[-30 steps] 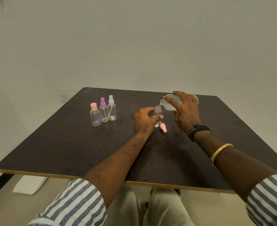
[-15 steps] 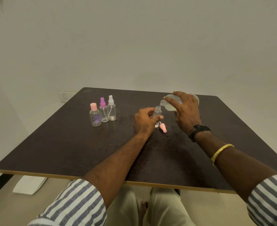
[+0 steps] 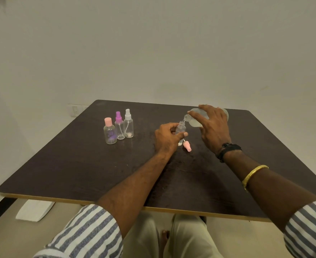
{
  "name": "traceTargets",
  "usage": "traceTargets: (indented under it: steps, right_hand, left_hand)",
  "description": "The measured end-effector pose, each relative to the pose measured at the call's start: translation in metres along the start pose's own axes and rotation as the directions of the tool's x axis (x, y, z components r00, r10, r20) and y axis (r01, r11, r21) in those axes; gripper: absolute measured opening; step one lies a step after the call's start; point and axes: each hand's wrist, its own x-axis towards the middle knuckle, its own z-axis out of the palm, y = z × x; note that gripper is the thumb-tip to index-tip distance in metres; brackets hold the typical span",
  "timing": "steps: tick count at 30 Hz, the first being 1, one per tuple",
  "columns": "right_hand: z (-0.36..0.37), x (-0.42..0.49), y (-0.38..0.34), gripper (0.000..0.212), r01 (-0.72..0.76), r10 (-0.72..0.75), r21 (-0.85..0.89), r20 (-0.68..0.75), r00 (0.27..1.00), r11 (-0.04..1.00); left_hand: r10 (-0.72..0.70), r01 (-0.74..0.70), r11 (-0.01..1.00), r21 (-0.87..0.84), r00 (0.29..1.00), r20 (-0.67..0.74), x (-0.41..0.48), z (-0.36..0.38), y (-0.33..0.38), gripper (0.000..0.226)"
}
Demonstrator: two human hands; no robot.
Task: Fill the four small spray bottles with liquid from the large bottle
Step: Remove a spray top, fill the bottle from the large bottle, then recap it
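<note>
My left hand grips a small clear spray bottle that stands upright and uncapped on the dark table. My right hand holds the large clear bottle tipped sideways, its neck right over the small bottle's mouth. The small bottle's pink spray cap lies on the table just beside it. Three more small bottles stand together at the left: one with a flat pink cap, one with a purple sprayer and one with a white sprayer.
The table's front edge runs close to my lap. A white flat object lies on the floor under the left corner. A wall socket sits behind the table's back-left corner.
None of the bottles moved. Both hands hold nearly the same pose, with the large bottle still tipped over the small one.
</note>
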Motion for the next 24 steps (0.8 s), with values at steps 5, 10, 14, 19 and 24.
traceTargets:
  steps: [5,10,14,19,24]
  right_hand:
    - [-0.0008,0.0006,-0.0002,0.075,0.007,-0.007,-0.001,-0.003,1.000,1.000]
    - [-0.0020,-0.0005,-0.0012,0.074,0.012,-0.012,0.002,-0.007,1.000,1.000]
    - [-0.0031,-0.0020,-0.0017,0.077,0.015,-0.015,-0.010,0.003,1.000,1.000]
    - [-0.0033,-0.0031,-0.0019,0.074,0.014,-0.014,0.001,0.006,1.000,1.000]
    - [-0.0018,-0.0047,-0.0022,0.074,0.004,-0.004,0.026,0.030,1.000,1.000]
  left_hand:
    - [0.004,-0.004,1.000,0.000,1.000,-0.004,-0.0015,-0.0008,0.0000,0.039]
    - [0.000,0.000,1.000,0.000,1.000,-0.006,-0.0027,-0.0021,0.0006,0.038]
    - [0.000,0.000,1.000,-0.005,1.000,0.004,-0.0037,-0.0026,0.0016,0.036]
    - [-0.008,0.008,1.000,-0.018,1.000,-0.001,-0.0040,-0.0028,0.0032,0.035]
    - [0.000,0.000,1.000,-0.027,1.000,-0.006,-0.0042,-0.0022,0.0034,0.038]
